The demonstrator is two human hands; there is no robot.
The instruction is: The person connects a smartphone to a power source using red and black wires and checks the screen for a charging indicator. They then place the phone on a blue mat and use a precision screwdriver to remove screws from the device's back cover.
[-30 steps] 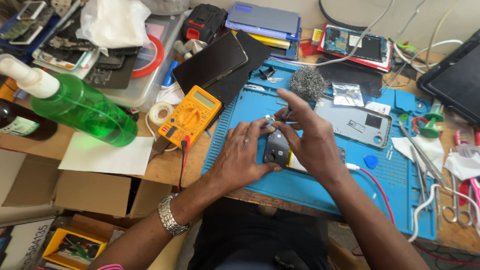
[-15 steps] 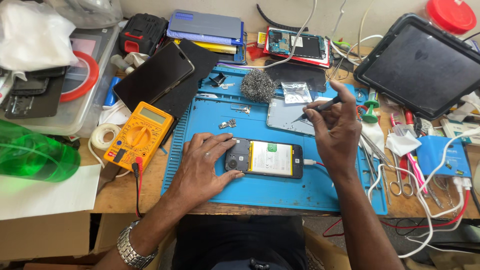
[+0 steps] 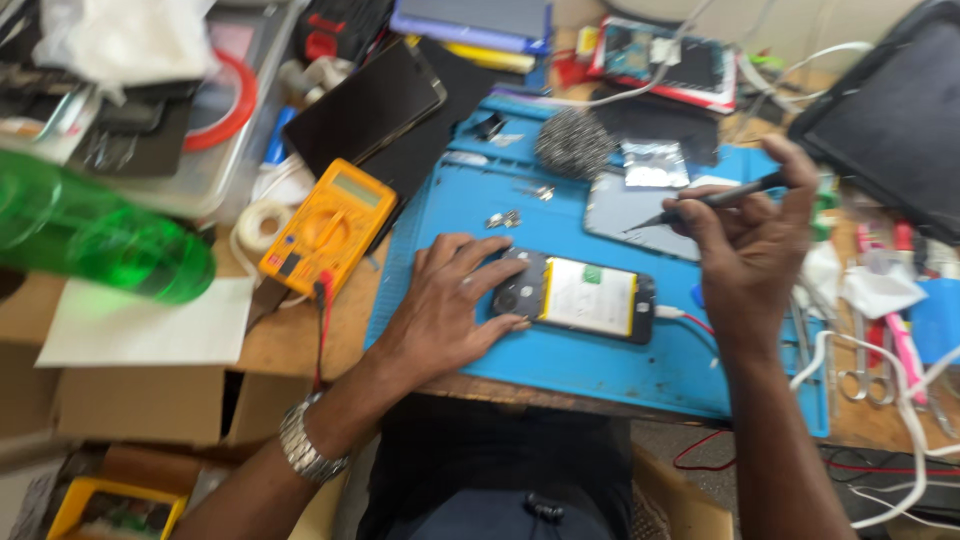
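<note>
Far left: green bottle [image 3: 95, 240] lying on its side, blurred, over a white sheet [image 3: 150, 325] on the surface [image 3: 300, 345]. Right of it, yellow multimeter [image 3: 328, 225], tilted, its red lead running down over the surface edge. Behind it a dark phone [image 3: 365, 105], screen up.

Blue mat [image 3: 590, 365] covers mid-surface. Left hand [image 3: 440, 310], watch on the wrist, rests palm down on the mat, fingers spread, fingertips pressing the left end of an opened phone [image 3: 578, 295]. That phone lies flat near the mat's middle, pale battery showing, a cable at its right end. Small screws [image 3: 503, 219] just above the left hand.

Behind: steel-wool ball [image 3: 572, 143], grey back cover [image 3: 625, 212].

Right hand [image 3: 750, 245] raised above the mat, closed on a dark screwdriver [image 3: 705, 200], tip pointing left over the cover.

Far right: tablet [image 3: 890, 120], scissors [image 3: 868, 375], white cables [image 3: 915, 420].
</note>
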